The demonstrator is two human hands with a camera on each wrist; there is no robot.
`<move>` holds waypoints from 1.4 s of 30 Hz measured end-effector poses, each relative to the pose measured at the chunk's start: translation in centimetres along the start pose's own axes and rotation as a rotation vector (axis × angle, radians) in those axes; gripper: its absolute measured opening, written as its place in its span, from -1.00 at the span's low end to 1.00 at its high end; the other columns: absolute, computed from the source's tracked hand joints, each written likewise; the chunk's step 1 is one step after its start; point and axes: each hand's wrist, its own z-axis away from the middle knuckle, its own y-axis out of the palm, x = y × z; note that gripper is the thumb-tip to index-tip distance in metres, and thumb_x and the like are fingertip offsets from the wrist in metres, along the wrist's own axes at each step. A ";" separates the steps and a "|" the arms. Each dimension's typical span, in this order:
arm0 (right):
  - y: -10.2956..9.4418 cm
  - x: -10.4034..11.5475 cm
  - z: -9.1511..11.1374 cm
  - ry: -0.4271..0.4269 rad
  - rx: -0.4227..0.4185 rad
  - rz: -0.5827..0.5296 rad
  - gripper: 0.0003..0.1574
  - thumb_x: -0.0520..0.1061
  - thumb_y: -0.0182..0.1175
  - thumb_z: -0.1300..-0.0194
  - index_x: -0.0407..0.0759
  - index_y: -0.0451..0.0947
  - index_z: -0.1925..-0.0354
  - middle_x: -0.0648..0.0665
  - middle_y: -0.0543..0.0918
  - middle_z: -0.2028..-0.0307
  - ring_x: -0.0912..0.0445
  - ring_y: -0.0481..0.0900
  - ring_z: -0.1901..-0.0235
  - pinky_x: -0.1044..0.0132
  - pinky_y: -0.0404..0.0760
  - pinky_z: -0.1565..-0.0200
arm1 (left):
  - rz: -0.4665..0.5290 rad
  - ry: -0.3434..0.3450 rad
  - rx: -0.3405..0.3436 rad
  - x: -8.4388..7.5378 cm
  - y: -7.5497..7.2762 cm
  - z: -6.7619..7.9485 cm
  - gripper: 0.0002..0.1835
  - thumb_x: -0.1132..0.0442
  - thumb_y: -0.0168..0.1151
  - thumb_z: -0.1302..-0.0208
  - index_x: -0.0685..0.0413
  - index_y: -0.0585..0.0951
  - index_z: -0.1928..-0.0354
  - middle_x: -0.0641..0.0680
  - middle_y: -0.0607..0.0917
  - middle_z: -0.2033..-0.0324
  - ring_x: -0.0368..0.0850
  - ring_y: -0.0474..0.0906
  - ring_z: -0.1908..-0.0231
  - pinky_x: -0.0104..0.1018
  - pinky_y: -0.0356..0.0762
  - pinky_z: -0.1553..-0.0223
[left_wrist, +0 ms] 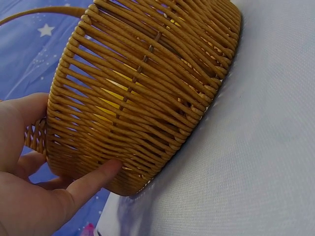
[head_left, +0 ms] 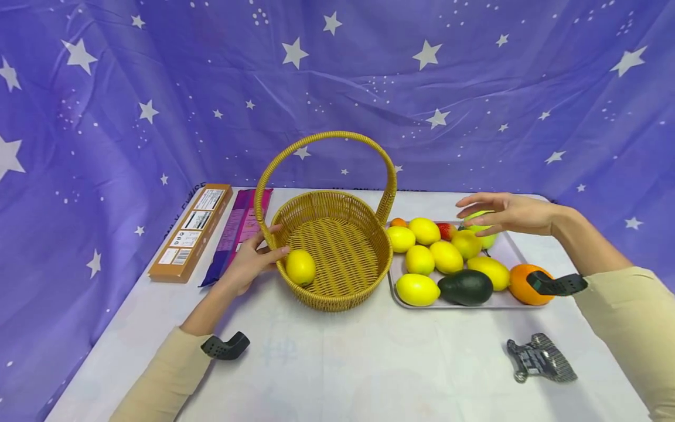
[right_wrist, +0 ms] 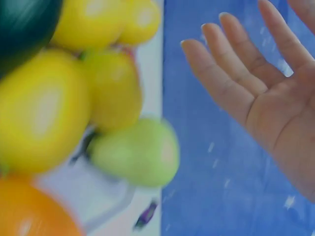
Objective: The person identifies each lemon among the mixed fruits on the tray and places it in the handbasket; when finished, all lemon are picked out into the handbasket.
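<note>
My left hand (head_left: 244,268) grips the left rim of a round woven basket (head_left: 343,246) with a tall arched handle. In the left wrist view the thumb lies at the rim and a finger presses the basket's outer wall (left_wrist: 142,93). One lemon (head_left: 300,268) sits inside, on the basket's left. My right hand (head_left: 510,214), fingers spread and holding nothing, hovers over the back right of a pale tray (head_left: 514,249). Nearest to it is a green pear (right_wrist: 140,152). Several lemons (head_left: 418,290), an avocado (head_left: 466,287), an orange (head_left: 527,285) and a strawberry (head_left: 445,230) lie on the tray.
To the basket's left lie a long brown box (head_left: 192,234) and a purple-pink packet (head_left: 237,225). A dark patterned item (head_left: 541,358) rests on the table in front of the tray. Star-printed purple cloth (head_left: 364,88) hangs behind the table.
</note>
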 end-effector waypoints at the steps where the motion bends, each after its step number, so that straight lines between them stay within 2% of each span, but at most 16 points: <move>1: -0.2 -0.7 0.5 0.014 0.003 0.004 -0.44 -0.24 -0.01 -0.48 -0.06 0.20 -0.38 -0.36 0.20 -0.32 0.01 0.45 -0.17 0.01 0.50 -0.15 | 0.000 0.001 0.000 0.0 0.0 0.0 -0.26 0.32 0.22 -0.34 0.21 0.11 -0.47 0.43 0.26 -0.29 -0.13 0.56 0.05 -0.22 0.64 0.09; 5: -0.5 -3.3 1.8 0.088 0.028 0.019 -0.37 -0.23 0.03 -0.45 -0.24 0.11 -0.40 -0.47 0.12 -0.35 -0.15 0.35 -0.24 -0.06 0.47 -0.17 | -0.004 0.007 0.001 0.1 0.0 0.0 -0.26 0.32 0.21 -0.34 0.21 0.11 -0.47 0.42 0.26 -0.30 -0.16 0.56 0.06 -0.24 0.65 0.11; 7: -0.4 -4.2 2.1 0.129 0.046 0.030 -0.33 -0.21 0.06 -0.44 -0.33 0.09 -0.40 -0.48 0.13 -0.34 -0.22 0.31 -0.25 -0.08 0.45 -0.18 | -0.004 0.013 0.002 0.1 -0.1 0.0 -0.27 0.33 0.21 -0.35 0.22 0.11 -0.47 0.42 0.26 -0.30 -0.17 0.57 0.07 -0.23 0.65 0.11; 10: -0.2 -5.2 2.3 0.188 0.082 0.056 -0.29 -0.17 0.12 -0.40 -0.36 0.12 -0.39 -0.46 0.17 -0.33 -0.27 0.25 -0.27 -0.08 0.44 -0.19 | -0.002 0.018 0.006 0.2 -0.1 0.0 -0.27 0.33 0.19 -0.36 0.22 0.10 -0.47 0.44 0.26 -0.29 -0.18 0.58 0.08 -0.22 0.64 0.09; 14: 0.3 -5.6 2.1 0.232 0.120 0.126 -0.26 -0.14 0.21 -0.33 -0.36 0.21 -0.36 -0.45 0.21 -0.31 -0.31 0.18 -0.28 -0.10 0.42 -0.20 | 0.000 0.019 0.009 0.2 -0.1 0.1 -0.28 0.33 0.18 -0.37 0.22 0.10 -0.47 0.44 0.26 -0.29 -0.19 0.58 0.08 -0.21 0.64 0.09; 19: 0.7 -5.1 1.4 0.264 0.136 0.258 -0.25 -0.11 0.32 -0.24 -0.29 0.32 -0.32 -0.48 0.21 -0.29 -0.36 0.16 -0.25 -0.22 0.35 -0.19 | -0.014 0.019 0.002 0.1 -0.1 0.2 -0.29 0.34 0.17 -0.37 0.22 0.11 -0.47 0.44 0.27 -0.28 -0.20 0.57 0.07 -0.21 0.63 0.07; 24: 1.1 -4.9 0.6 0.295 0.154 0.351 -0.18 -0.12 0.39 -0.15 -0.23 0.33 -0.33 -0.51 0.20 -0.28 -0.46 0.17 -0.22 -0.33 0.29 -0.17 | -0.015 0.018 0.000 0.0 0.0 0.2 -0.30 0.36 0.15 -0.37 0.22 0.10 -0.47 0.43 0.27 -0.29 -0.21 0.56 0.07 -0.20 0.63 0.06; 29: 1.2 -4.8 0.4 0.280 0.139 0.377 -0.19 -0.16 0.43 -0.10 -0.23 0.38 -0.30 -0.49 0.26 -0.24 -0.42 0.23 -0.19 -0.27 0.37 -0.15 | -0.005 0.021 -0.001 0.1 0.0 0.1 -0.30 0.37 0.15 -0.37 0.22 0.11 -0.47 0.41 0.24 -0.30 -0.22 0.56 0.08 -0.23 0.63 0.08; 35: 0.1 -3.3 1.2 0.285 0.062 0.343 -0.14 -0.09 0.43 -0.13 -0.28 0.32 -0.31 -0.51 0.26 -0.21 -0.29 0.38 -0.08 0.03 0.61 0.10 | -0.003 0.019 -0.004 0.1 0.0 0.1 -0.30 0.37 0.15 -0.37 0.23 0.11 -0.47 0.43 0.27 -0.28 -0.21 0.57 0.09 -0.25 0.64 0.10; 37: -0.2 -2.5 1.6 0.253 0.028 0.310 -0.14 -0.10 0.40 -0.16 -0.27 0.28 -0.34 -0.50 0.23 -0.25 -0.32 0.34 -0.13 0.06 0.64 0.11 | -0.002 0.018 -0.007 0.1 0.0 0.1 -0.30 0.37 0.15 -0.37 0.22 0.11 -0.47 0.45 0.29 -0.27 -0.19 0.57 0.08 -0.24 0.64 0.09; 42: -0.2 -0.3 1.5 0.078 -0.041 0.257 -0.21 -0.14 0.27 -0.28 -0.18 0.21 -0.39 -0.42 0.20 -0.33 -0.41 0.21 -0.25 -0.02 0.60 -0.01 | -0.009 0.013 -0.006 0.1 0.0 0.0 -0.30 0.35 0.16 -0.37 0.21 0.11 -0.47 0.44 0.29 -0.27 -0.16 0.56 0.05 -0.25 0.63 0.09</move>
